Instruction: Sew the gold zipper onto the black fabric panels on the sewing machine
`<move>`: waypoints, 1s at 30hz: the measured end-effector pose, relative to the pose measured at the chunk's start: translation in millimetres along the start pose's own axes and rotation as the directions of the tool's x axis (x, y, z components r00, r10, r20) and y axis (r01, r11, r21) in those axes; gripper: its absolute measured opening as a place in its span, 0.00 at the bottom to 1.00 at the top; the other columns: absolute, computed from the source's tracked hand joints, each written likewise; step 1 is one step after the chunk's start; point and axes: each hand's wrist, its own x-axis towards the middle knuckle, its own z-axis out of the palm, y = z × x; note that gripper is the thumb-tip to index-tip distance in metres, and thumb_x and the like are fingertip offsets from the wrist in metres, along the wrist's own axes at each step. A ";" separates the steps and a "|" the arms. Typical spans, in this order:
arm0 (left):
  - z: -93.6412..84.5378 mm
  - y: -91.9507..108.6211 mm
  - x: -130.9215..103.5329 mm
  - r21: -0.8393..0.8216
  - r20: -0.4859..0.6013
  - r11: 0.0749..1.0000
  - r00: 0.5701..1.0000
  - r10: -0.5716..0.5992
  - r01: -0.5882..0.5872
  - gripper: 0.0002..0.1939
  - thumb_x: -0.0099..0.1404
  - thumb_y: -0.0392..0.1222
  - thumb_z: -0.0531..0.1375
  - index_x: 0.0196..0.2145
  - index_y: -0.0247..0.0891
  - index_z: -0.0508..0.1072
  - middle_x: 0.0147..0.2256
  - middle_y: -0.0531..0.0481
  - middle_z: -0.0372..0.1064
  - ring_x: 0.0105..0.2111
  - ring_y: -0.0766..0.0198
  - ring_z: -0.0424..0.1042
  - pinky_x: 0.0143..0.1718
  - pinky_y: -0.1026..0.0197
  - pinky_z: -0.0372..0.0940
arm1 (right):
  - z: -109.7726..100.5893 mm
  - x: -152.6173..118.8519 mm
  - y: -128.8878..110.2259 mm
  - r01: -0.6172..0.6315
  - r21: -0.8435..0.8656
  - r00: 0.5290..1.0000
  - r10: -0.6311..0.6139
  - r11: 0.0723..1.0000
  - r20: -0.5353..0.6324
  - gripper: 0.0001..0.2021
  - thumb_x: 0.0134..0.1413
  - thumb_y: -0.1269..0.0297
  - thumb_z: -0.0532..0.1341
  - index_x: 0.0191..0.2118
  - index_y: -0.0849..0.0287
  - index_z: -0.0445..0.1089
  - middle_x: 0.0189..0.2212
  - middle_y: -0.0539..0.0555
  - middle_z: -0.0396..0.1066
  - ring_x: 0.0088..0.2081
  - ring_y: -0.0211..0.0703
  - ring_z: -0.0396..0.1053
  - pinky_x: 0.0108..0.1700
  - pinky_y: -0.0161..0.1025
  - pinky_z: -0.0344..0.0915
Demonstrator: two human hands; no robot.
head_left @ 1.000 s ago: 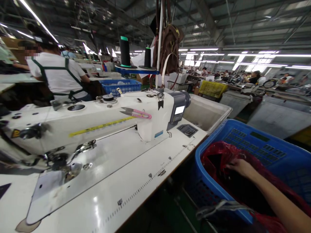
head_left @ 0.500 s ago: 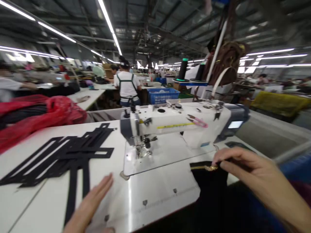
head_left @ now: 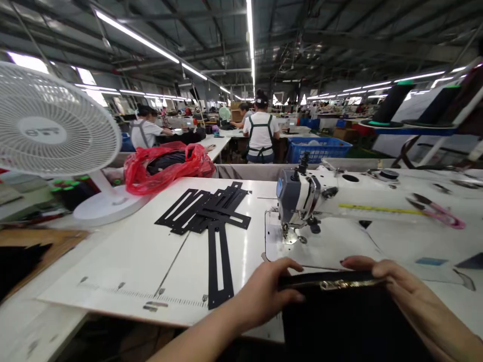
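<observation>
A black fabric piece with a gold zipper along its top edge hangs in front of me, held at both upper corners. My left hand pinches the left corner between thumb and fingers. At the right corner, my right hand grips the same edge. The zipper pull lies near the middle of the edge. Just behind the fabric stands a white sewing machine, its needle area beyond my left hand. Black slotted strips lie in an overlapping pile on the white table, left of my left hand.
A white fan stands at the left, beside a red plastic bag of dark material. Pink-handled snips rest on the machine. Thread cones stand at the right. Several people work behind, near a blue crate.
My view has turned left, bringing the fan into sight. My left hand has moved from the table to the fabric's left corner. The zippered edge is now stretched between both hands.
</observation>
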 end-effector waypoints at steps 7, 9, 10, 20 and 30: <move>0.4 -15.8 6.2 0.488 -0.198 0.870 0.961 0.193 -0.074 0.20 0.54 0.32 0.65 0.44 0.43 0.69 0.44 0.49 0.62 0.44 0.57 0.62 0.46 0.55 0.58 | -0.3 8.5 15.0 0.043 -0.472 0.998 -0.019 0.881 0.054 0.15 0.51 0.48 0.58 0.37 0.52 0.74 0.45 0.55 0.69 0.47 0.52 0.67 0.53 0.50 0.60; 1.7 -13.8 6.3 0.540 -0.205 0.841 0.961 0.185 -0.046 0.14 0.54 0.33 0.65 0.39 0.41 0.70 0.40 0.49 0.62 0.41 0.57 0.62 0.43 0.55 0.58 | 8.6 13.3 17.6 0.125 -0.491 0.990 -0.079 0.862 0.114 0.13 0.54 0.52 0.57 0.39 0.52 0.73 0.46 0.55 0.68 0.47 0.50 0.66 0.53 0.49 0.60; 2.0 -13.3 6.6 0.558 -0.197 0.830 0.967 0.165 -0.028 0.12 0.54 0.34 0.65 0.37 0.41 0.70 0.39 0.49 0.63 0.39 0.57 0.62 0.41 0.54 0.58 | 12.7 16.1 18.5 0.157 -0.499 0.985 -0.096 0.852 0.147 0.12 0.54 0.54 0.57 0.40 0.52 0.73 0.45 0.55 0.68 0.47 0.49 0.65 0.53 0.48 0.60; -2.4 -13.4 9.6 0.529 -0.107 0.848 0.989 0.099 -0.028 0.05 0.56 0.33 0.64 0.29 0.39 0.70 0.35 0.51 0.64 0.38 0.59 0.63 0.41 0.57 0.56 | 21.0 24.4 20.2 0.220 -0.541 0.963 -0.091 0.812 0.254 0.07 0.52 0.61 0.58 0.27 0.54 0.68 0.31 0.53 0.67 0.38 0.47 0.65 0.42 0.46 0.62; -42.8 49.8 26.1 0.447 0.033 0.878 0.984 0.176 -0.172 0.04 0.64 0.38 0.58 0.30 0.39 0.69 0.27 0.56 0.67 0.30 0.65 0.66 0.32 0.66 0.58 | -20.6 10.2 -51.0 0.334 -0.595 0.942 -0.248 0.731 0.225 0.09 0.56 0.55 0.53 0.32 0.51 0.65 0.25 0.50 0.68 0.23 0.41 0.67 0.24 0.37 0.63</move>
